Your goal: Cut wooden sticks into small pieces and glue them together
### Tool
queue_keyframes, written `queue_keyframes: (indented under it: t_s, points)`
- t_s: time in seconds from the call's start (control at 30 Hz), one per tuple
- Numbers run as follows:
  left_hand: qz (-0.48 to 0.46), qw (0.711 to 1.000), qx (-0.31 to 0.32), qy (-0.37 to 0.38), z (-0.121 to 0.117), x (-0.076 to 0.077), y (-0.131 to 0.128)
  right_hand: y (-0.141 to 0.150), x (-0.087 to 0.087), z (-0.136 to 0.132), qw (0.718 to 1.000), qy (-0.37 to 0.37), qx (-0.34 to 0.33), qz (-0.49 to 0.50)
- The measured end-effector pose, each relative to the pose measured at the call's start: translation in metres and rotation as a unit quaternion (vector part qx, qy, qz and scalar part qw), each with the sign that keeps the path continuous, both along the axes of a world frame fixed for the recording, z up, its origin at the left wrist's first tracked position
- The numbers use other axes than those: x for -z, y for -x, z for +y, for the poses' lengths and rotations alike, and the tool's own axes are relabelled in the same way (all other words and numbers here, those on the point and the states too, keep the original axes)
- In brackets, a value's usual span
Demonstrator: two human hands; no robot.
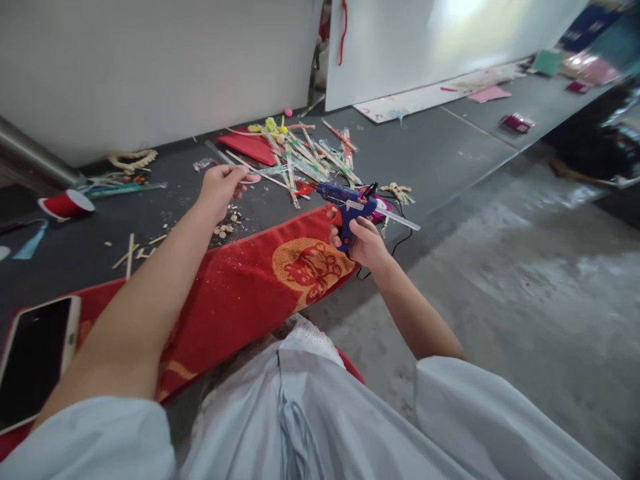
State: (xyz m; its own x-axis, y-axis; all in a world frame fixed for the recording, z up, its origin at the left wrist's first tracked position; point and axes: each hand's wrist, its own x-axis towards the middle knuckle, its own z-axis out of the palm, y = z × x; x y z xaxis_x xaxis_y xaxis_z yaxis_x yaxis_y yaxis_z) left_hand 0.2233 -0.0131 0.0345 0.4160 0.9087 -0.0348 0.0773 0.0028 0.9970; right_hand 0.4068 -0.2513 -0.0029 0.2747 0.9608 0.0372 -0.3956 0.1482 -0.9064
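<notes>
My right hand [365,240] is wrapped round the grip of a blue hot glue gun [345,203]. A translucent glue stick [403,219] juts from its back end, while its nozzle points left. My left hand [223,189] is raised over the dark table with thumb and fingers pinched together. Something small and pinkish shows at its fingertips, too small to name. Beyond both hands lies a heap of thin wrapped sticks [313,157]. Small wooden bits [223,230] are scattered beneath my left hand. A red towel [240,287] with a yellow motif covers the table's near edge.
At left are a red ribbon spool [70,204] and a phone [37,357]. A red sheet [247,147] lies behind the sticks. White boards [200,60] stand along the back. A black cord [400,243] hangs near the glue gun. Another spool [518,123] lies farther right.
</notes>
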Motion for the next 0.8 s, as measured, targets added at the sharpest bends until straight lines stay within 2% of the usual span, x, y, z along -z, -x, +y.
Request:
queue_keyframes:
  t_s: [0.13,0.23,0.3,0.43,0.6,0.8]
  points:
    - [-0.005,0.998,-0.041,0.04,-0.018,-0.009,0.049,0.017,-0.001,0.021,0.998,-0.005,-0.052,-0.016]
    - [-0.007,0.992,-0.106,0.063,-0.034,-0.013,0.092,0.034,-0.002,0.041,0.994,-0.009,-0.105,-0.027]
    - [-0.015,0.989,-0.119,0.088,-0.045,-0.014,0.119,0.05,-0.005,0.057,0.989,-0.016,-0.142,-0.031]
    - [-0.088,0.982,-0.119,0.117,-0.068,-0.011,0.161,0.086,-0.013,0.089,0.976,-0.025,-0.216,-0.026]
    - [-0.135,0.969,-0.162,0.126,-0.078,0.009,0.184,0.122,-0.018,0.125,0.956,-0.026,-0.292,-0.03]
    - [-0.194,0.945,-0.237,0.114,-0.065,0.036,0.184,0.135,-0.004,0.143,0.942,0.014,-0.33,-0.06]
